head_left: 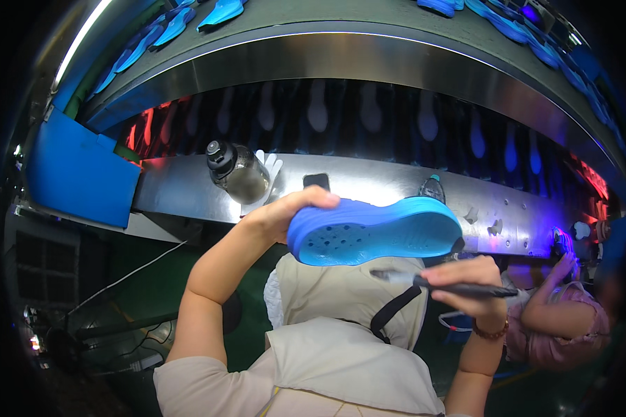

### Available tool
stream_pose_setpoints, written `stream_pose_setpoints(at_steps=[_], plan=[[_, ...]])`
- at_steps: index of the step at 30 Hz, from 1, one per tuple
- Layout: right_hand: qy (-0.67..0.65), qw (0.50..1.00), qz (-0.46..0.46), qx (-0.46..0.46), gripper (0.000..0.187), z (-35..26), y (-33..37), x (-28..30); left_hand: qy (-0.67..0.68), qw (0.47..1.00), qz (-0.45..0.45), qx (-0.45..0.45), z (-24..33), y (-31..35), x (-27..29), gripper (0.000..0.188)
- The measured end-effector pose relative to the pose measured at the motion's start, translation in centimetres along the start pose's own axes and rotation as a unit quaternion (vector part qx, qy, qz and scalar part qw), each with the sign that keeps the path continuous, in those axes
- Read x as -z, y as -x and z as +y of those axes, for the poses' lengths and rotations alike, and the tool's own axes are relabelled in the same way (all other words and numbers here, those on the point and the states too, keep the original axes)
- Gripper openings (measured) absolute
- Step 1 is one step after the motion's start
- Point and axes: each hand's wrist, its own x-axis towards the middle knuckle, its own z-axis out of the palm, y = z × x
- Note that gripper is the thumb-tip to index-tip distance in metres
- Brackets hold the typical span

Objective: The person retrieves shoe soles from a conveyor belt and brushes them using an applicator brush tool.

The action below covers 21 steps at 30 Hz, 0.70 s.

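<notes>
A blue shoe sole (379,231), darker at one end and light blue at the other, is held up in front of me. Small round holes dot the darker half of its cupped inner face. My left hand (292,212) grips the darker end, thumb along the upper edge and the other fingers hidden behind. Just below the light end, my right hand (469,281) is closed round a slim black-handled brush (459,286). Its pale tip, slightly blurred, points left under the sole and looks apart from it.
Past the sole runs a metal ledge (181,184) with a dark drink bottle (236,174), a white glove (271,167), a phone (316,182) and a clear bottle (432,187). More blue soles (222,12) lie on the conveyor (341,14) above. A co-worker (560,316) sits at right.
</notes>
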Motion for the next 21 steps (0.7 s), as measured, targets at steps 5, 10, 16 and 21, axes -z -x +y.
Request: stream_pose_setpoints(at_steps=[5, 10, 16, 21], plan=[[-0.065, 0.985, 0.145, -0.066, 0.020, -1.2, -0.8, -2.6, 0.330, 0.914, 0.038, -0.232, -5.2, -3.9, -1.1, 0.084], [-0.063, 0.966, 0.205, -0.146, 0.017, 3.3, -4.0, -4.0, 0.391, 0.890, 0.018, -0.233, -7.4, -7.2, -2.2, 0.095], [0.113, 0.993, 0.012, 0.039, 0.016, -0.4, -1.7, -5.8, 0.388, 0.871, 0.114, -0.281, -7.1, -6.2, -1.2, 0.091], [0.053, 0.980, 0.189, 0.018, 0.019, 0.7, -4.0, -3.7, 0.386, 0.873, 0.127, -0.269, -4.7, -5.9, -4.4, 0.088]])
